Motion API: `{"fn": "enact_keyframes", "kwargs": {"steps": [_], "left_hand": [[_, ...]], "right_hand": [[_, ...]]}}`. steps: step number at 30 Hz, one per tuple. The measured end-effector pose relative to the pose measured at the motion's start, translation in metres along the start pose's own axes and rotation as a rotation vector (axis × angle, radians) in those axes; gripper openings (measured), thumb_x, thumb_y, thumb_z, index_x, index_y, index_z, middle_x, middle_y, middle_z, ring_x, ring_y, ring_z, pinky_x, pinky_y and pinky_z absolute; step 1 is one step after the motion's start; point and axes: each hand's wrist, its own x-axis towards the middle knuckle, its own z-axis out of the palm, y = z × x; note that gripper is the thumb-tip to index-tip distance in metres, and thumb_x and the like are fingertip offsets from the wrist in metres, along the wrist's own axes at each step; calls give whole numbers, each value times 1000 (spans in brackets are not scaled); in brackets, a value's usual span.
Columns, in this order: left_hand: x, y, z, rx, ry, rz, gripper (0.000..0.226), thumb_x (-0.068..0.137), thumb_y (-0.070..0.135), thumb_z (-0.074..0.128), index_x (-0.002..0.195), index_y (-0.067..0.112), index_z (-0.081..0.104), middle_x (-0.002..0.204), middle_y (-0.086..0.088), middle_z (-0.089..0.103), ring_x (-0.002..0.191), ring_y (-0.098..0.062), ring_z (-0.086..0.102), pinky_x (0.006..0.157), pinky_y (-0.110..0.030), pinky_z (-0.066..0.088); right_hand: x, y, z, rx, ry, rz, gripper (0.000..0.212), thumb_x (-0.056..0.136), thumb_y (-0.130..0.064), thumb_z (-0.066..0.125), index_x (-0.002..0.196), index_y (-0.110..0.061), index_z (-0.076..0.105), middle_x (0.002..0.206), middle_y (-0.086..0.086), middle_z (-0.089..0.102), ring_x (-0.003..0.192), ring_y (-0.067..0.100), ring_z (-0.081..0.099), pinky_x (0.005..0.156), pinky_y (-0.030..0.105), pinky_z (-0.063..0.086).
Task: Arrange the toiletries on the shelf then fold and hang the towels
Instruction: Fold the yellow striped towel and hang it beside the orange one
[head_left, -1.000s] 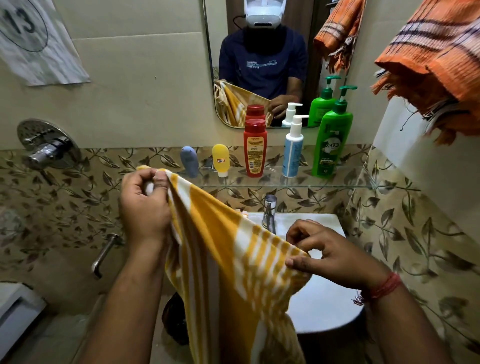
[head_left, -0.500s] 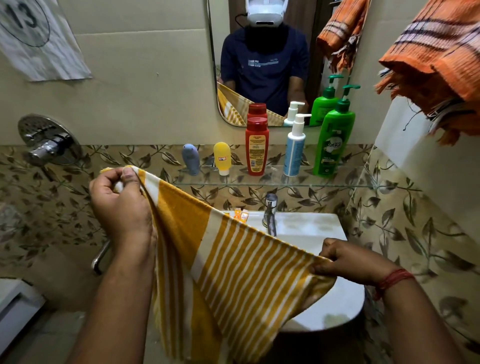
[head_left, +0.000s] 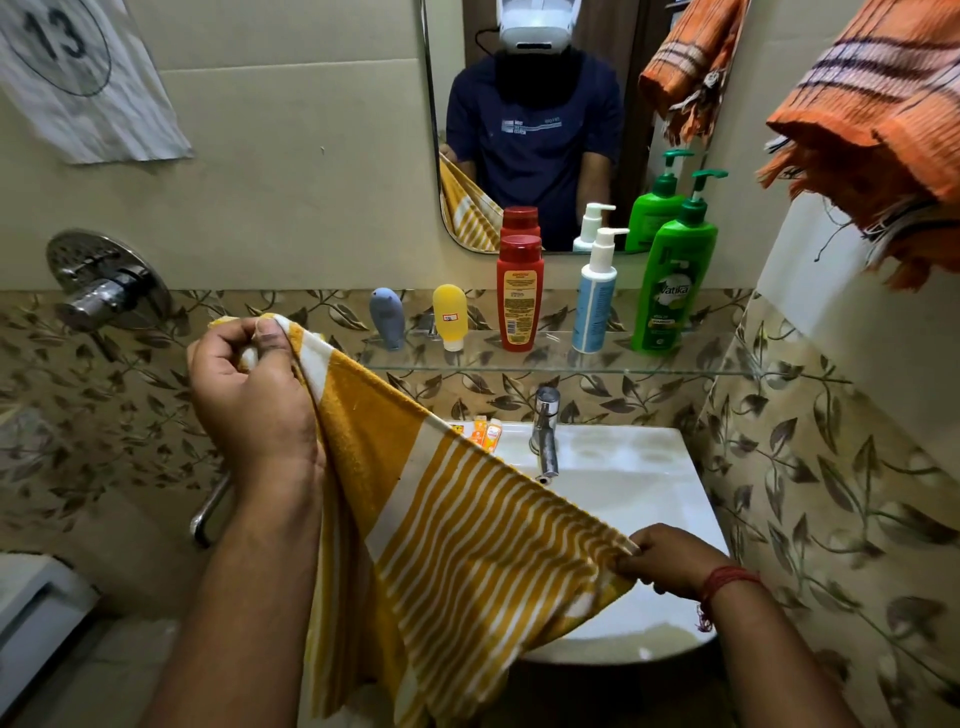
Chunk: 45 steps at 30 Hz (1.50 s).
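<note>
both hands, left hand (head_left: 249, 395) and right hand (head_left: 662, 561), pinch the striped towel (head_left: 457, 545), its bottom cut off.

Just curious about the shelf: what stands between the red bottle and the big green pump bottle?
In the head view, a white-and-blue pump bottle stands on the glass shelf between the red bottle and the green pump bottle.

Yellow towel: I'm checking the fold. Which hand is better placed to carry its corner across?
Probably right: the right hand pinches the yellow towel's low corner; the left hand holds the other high, as anchor.
</note>
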Motion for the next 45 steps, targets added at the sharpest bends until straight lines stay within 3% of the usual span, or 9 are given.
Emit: {"fn": "enact_keyframes", "kwargs": {"steps": [3, 13, 22, 25, 29, 32, 35, 39, 45], "left_hand": [[-2, 1, 1, 10, -6, 1, 14, 87, 25, 65, 77, 35, 63, 104, -6, 63, 90, -12, 61, 85, -28, 55], [-6, 6, -2, 4, -13, 6, 19, 89, 21, 65, 77, 36, 62, 118, -21, 65, 92, -11, 62, 79, -20, 54], [-4, 3, -4, 85, -27, 54, 21, 88, 24, 65, 75, 40, 60, 116, -21, 64, 92, -11, 61, 85, -23, 54], [0, 3, -6, 67, 0, 41, 20, 86, 27, 65, 74, 42, 61, 114, -17, 65, 93, -11, 62, 88, -25, 54], [10, 1, -9, 52, 53, 21, 12, 82, 28, 65, 76, 38, 61, 114, -20, 66, 92, -13, 62, 92, -36, 56], [14, 1, -10, 57, 89, 0, 10, 82, 27, 64, 78, 35, 60, 113, -17, 67, 92, -12, 63, 93, -37, 56], [14, 1, -9, 58, 93, -10, 11, 83, 26, 64, 78, 35, 60, 117, -20, 66, 93, -11, 62, 91, -32, 56], [10, 1, -5, 64, 79, 15, 12, 82, 23, 63, 77, 34, 60, 115, -21, 66, 90, -10, 62, 87, -28, 55], [5, -2, -1, 59, 48, 6, 17, 83, 24, 66, 74, 38, 61, 116, -20, 66, 92, -12, 63, 90, -31, 56]], "right_hand": [[6, 2, 12, 110, 53, 34, 18, 89, -31, 66, 83, -13, 67, 69, 4, 56, 55, 18, 48, 40, 15, 31], [21, 7, 33, 339, 131, 46, 21, 100, -40, 50, 102, -28, 68, 80, 9, 56, 58, 21, 49, 48, 23, 34], [31, 24, 42, 152, 426, -48, 20, 97, -38, 57, 96, -28, 75, 92, -4, 73, 78, 18, 68, 73, 31, 52], [33, 28, 43, 357, 521, -99, 11, 93, -24, 67, 95, -20, 76, 91, 0, 74, 75, 17, 70, 70, 33, 57], [24, 32, 39, 804, 394, -238, 13, 94, -13, 65, 93, -11, 78, 90, 12, 75, 89, 30, 72, 73, 33, 59], [18, 39, 41, 914, 340, -347, 20, 84, -27, 74, 89, -8, 80, 95, 14, 76, 93, 29, 72, 83, 36, 57], [17, 44, 43, 866, 347, -372, 43, 69, -49, 82, 83, -8, 79, 90, 15, 75, 86, 26, 72, 81, 32, 59], [21, 47, 44, 753, 370, -343, 17, 90, -14, 69, 75, -11, 78, 79, 14, 73, 79, 29, 69, 77, 32, 59], [27, 52, 48, 630, 398, -307, 16, 94, -14, 64, 83, -13, 76, 85, 4, 75, 84, 21, 72, 88, 45, 57]]}}
